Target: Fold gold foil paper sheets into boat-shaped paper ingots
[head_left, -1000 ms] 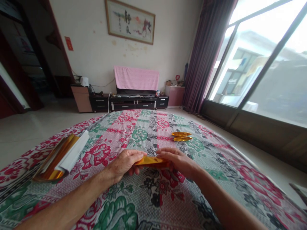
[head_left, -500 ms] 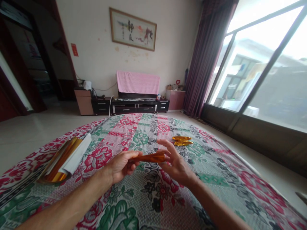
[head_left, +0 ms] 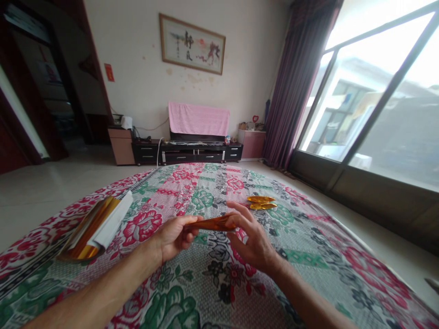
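Between my two hands is a folded piece of gold foil paper (head_left: 212, 223), narrow at its left end and wider at its right. My left hand (head_left: 176, 235) pinches the narrow end between thumb and fingers. At the other end, my right hand (head_left: 252, 237) has a curled finger over the paper and the thumb just under its edge. Its forefinger sticks out, away from the paper. Beyond that hand, two pointed gold foil pieces (head_left: 262, 199) lie side by side on the patterned cloth (head_left: 202, 199).
At the left lies a stack of gold foil sheets (head_left: 99, 224) with a white sheet (head_left: 115, 221) curled over it. The cloth covers a round-edged table. A low black cabinet (head_left: 192, 153) stands beyond it, and a window (head_left: 377, 100) is on the right.
A right-hand finger has curled in over the wide end of the foil paper, and the thumb has come close beneath it. The left hand keeps its pinch. The view has shifted slightly.
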Tool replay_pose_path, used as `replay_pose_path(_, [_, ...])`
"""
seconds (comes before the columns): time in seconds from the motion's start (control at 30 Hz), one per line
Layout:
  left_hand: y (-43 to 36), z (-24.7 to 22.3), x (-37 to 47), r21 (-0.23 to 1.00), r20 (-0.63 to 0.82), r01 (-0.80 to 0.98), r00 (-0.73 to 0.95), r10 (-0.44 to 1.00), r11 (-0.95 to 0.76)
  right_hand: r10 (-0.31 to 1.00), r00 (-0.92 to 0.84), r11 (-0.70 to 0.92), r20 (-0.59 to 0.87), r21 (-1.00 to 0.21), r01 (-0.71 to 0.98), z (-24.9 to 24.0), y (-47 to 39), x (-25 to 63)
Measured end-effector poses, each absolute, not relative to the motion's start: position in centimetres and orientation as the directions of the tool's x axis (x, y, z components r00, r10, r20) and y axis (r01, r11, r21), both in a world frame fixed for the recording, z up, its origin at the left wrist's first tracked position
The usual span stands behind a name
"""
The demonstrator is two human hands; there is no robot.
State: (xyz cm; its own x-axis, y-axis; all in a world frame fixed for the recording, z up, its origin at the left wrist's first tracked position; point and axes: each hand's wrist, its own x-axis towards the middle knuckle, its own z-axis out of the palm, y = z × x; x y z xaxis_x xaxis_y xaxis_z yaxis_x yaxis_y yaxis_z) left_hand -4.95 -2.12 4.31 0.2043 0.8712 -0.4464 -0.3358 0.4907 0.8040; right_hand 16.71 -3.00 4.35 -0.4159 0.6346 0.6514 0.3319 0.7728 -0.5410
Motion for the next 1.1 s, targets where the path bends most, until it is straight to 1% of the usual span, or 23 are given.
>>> replay_pose_path(0.1, [-2.2, 4.4, -4.8, 0.819, -0.442, -0.308, 0.200, 0.875, 0.484, 0.666, -0.386, 0.746, 0.639, -0.577, 0.333, 4.3, -2.9, 16.6])
replay_pose_path(0.2, [-2.3, 4.2, -4.6, 0.882, -0.372, -0.238, 0.175, 0.911, 0.406, 0.713, -0.330, 0.701, 0.619, -0.632, 0.330, 3.7, -2.6, 16.7])
replay_pose_path(0.37, [-2.3, 3.5, -4.8, 0.969, -0.148, -0.185, 0.091, 0.985, 0.163, 0.828, -0.200, 0.561, 0.524, -0.769, 0.307, 2.2, -1.6, 17.3])
replay_pose_path(0.47, [-2.6, 3.6, -5.1, 0.993, 0.033, -0.120, 0.116, 0.993, -0.019, 0.891, -0.165, 0.448, 0.422, -0.876, 0.180, 1.9, -1.3, 17.5])
replay_pose_path(0.57, [-3.1, 4.0, -5.3, 0.981, 0.188, 0.004, 0.196, 0.962, -0.193, 0.927, -0.150, 0.351, 0.343, -0.936, 0.029, 2.1, -1.4, 17.4])
replay_pose_path(0.67, [-3.5, 4.2, -5.3, 0.942, 0.273, 0.124, 0.250, 0.929, -0.311, 0.949, -0.135, 0.279, 0.283, -0.959, -0.047, 2.5, -1.5, 17.2])
replay_pose_path(0.73, [-3.5, 4.1, -5.2, 0.909, 0.324, 0.187, 0.240, 0.915, -0.372, 0.956, -0.142, 0.250, 0.258, -0.966, -0.070, 2.6, -1.7, 17.2])
replay_pose_path(0.8, [-3.3, 3.8, -5.1, 0.886, 0.367, 0.215, 0.216, 0.905, -0.410, 0.957, -0.152, 0.238, 0.247, -0.968, -0.075, 2.6, -1.8, 17.1])
replay_pose_path(0.93, [-2.8, 3.2, -5.1, 0.873, 0.413, 0.216, 0.151, 0.898, -0.438, 0.950, -0.169, 0.263, 0.261, -0.965, -0.016, 2.6, -2.0, 17.0])
replay_pose_path(1.1, [-2.6, 2.8, -5.0, 0.881, 0.403, 0.232, 0.083, 0.911, -0.411, 0.926, -0.173, 0.346, 0.336, -0.938, 0.034, 2.4, -1.9, 17.0])
